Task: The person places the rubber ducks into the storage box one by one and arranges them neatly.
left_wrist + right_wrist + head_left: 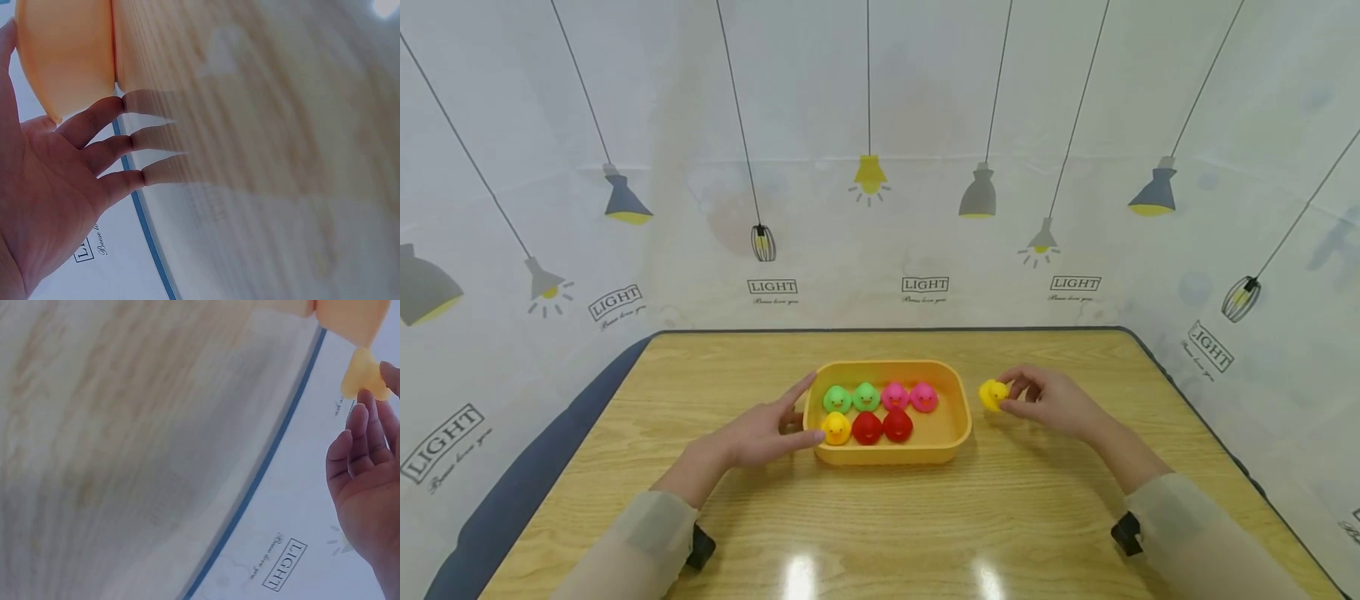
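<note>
A yellow plastic tray [887, 455] stands on the table with toy ducks in two rows. The back row has two green ducks [837, 399] and two pink ducks [923, 397]; the front row has a yellow duck [836, 429] and two red ducks [898, 426]. At the tray's left end, my left hand [767, 432] touches it with thumb and index finger spread along the rim. Its other fingers [106, 153] reach down to the tabletop. Just right of the tray, my right hand [1048, 400] pinches another yellow duck [993, 395] between thumb and fingertips.
The wooden table [880, 525] ends at a dark edge along the back. Behind it hangs a pale curtain [880, 100] printed with lamps, which also runs along both sides. Each wrist bears a small black device [702, 547].
</note>
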{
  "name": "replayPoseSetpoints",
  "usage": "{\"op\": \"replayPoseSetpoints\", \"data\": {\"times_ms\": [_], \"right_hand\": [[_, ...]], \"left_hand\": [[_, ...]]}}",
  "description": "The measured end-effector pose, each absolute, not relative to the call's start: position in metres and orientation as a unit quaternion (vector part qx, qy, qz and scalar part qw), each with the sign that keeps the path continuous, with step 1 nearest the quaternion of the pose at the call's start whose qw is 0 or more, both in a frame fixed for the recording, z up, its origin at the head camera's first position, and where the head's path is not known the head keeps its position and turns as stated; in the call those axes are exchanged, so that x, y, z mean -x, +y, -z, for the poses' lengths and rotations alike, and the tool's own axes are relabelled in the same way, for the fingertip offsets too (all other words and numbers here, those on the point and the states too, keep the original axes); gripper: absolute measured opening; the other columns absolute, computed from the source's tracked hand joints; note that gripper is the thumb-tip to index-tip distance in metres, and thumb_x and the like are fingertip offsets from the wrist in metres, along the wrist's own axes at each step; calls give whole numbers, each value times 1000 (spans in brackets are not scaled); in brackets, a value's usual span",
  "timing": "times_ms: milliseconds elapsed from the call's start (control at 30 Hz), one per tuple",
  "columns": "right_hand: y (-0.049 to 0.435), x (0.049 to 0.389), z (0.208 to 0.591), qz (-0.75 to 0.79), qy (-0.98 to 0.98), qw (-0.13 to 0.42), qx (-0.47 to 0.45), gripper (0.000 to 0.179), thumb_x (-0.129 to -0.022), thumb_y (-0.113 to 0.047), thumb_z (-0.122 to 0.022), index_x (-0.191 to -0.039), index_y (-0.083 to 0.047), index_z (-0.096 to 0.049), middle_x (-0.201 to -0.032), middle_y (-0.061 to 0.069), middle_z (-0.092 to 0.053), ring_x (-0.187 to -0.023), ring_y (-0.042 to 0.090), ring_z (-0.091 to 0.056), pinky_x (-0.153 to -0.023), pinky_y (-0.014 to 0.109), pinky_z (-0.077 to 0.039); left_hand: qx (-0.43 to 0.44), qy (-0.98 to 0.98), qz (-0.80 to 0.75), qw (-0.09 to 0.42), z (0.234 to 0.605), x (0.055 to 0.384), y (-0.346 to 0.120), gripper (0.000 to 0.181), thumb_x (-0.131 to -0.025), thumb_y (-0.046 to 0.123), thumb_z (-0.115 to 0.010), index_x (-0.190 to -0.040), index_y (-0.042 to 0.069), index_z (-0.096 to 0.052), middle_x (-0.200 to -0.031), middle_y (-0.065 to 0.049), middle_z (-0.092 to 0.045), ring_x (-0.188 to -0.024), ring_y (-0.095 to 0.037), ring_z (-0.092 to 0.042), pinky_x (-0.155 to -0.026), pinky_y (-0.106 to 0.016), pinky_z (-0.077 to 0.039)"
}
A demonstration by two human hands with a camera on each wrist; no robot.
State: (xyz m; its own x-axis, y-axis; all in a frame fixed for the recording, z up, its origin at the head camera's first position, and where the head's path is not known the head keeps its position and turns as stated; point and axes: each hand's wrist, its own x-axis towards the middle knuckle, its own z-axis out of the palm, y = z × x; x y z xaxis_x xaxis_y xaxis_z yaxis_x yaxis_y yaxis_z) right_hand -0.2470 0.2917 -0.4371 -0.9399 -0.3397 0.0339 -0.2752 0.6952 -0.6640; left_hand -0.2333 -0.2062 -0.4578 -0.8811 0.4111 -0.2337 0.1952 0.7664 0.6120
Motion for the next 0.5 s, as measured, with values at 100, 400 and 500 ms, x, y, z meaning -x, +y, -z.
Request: {"op": "replayPoseSetpoints", "data": {"times_ms": [100, 400, 500], "right_hand": [[289, 244, 431, 359, 916, 33, 176, 36, -102, -31, -82, -130, -11, -73, -105, 4, -72, -82, 18, -58, -64, 26, -49], [270, 240, 419, 359, 909, 10, 212, 35, -99, -28, -84, -127, -11, -74, -102, 2, -72, -81, 15, -59, -66, 25, -50], [261, 239, 418, 357, 907, 7, 222, 34, -98, -27, -86, -126, -11, -75, -101, 1, -72, -81, 16, -59, -66, 25, -50]], "left_hand": [[-165, 922, -299, 182, 458, 233, -206, 104, -97, 80, -63, -174, 52, 0, -164, -13, -58, -151, -45, -55, -125, -72, -37], [-164, 923, -298, 181, 458, 234, -207, 104, -97, 80, -63, -175, 51, -1, -164, -13, -58, -151, -45, -55, -125, -72, -37], [-166, 922, -299, 183, 458, 234, -207, 104, -97, 79, -63, -175, 50, 0, -164, -14, -58, -151, -46, -55, -124, -73, -38]]}}
